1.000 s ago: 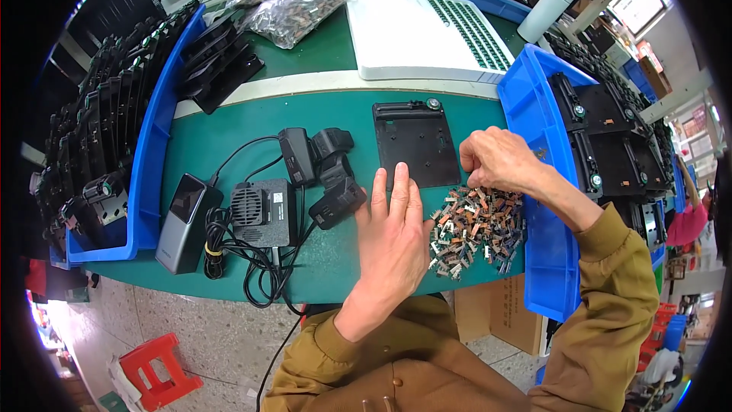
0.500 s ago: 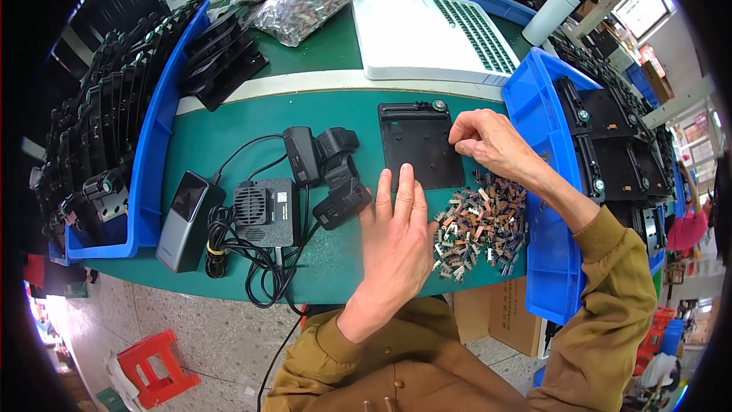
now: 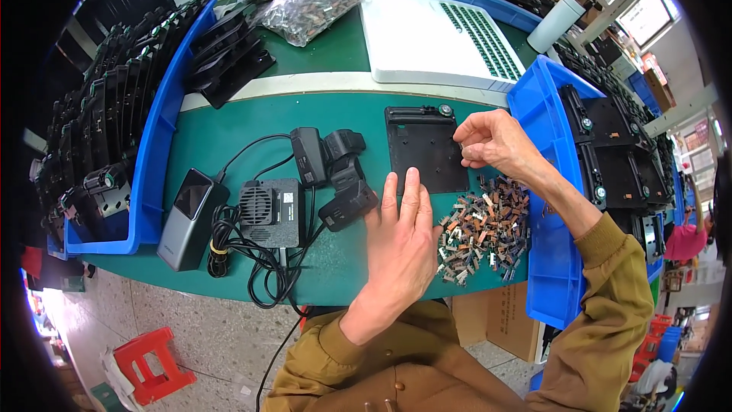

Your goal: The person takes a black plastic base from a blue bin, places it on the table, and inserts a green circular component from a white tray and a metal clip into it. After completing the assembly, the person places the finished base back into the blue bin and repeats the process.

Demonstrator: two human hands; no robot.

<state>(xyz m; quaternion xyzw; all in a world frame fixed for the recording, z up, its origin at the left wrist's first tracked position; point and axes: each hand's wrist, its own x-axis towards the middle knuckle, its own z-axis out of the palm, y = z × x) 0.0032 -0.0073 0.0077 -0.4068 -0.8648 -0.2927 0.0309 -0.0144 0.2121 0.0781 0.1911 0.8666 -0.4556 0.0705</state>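
A flat black plastic plate (image 3: 427,159) lies on the green table, with a raised bar and a round metal part along its far edge. My left hand (image 3: 400,248) rests open at the plate's near edge, its fingers stretched out and fingertips by the plate. At the right edge of the plate, my right hand (image 3: 496,143) has its thumb and fingers pressed together. Whatever they pinch, if anything, is too small to make out. Just below that hand spreads a pile of small brown, white and dark parts (image 3: 484,233).
A blue bin (image 3: 543,118) with black plates stands at right; another blue bin (image 3: 149,175) of black parts is at left. Left of my hand sit a power bank (image 3: 191,217), a vented box (image 3: 271,210) and coiled cables. Behind are a white tray (image 3: 415,38) and bagged parts (image 3: 309,11).
The view has shifted slightly, so the table's things sit a little further right. My right hand's fingers have curled a bit at the plate's edge; my left hand stays put.
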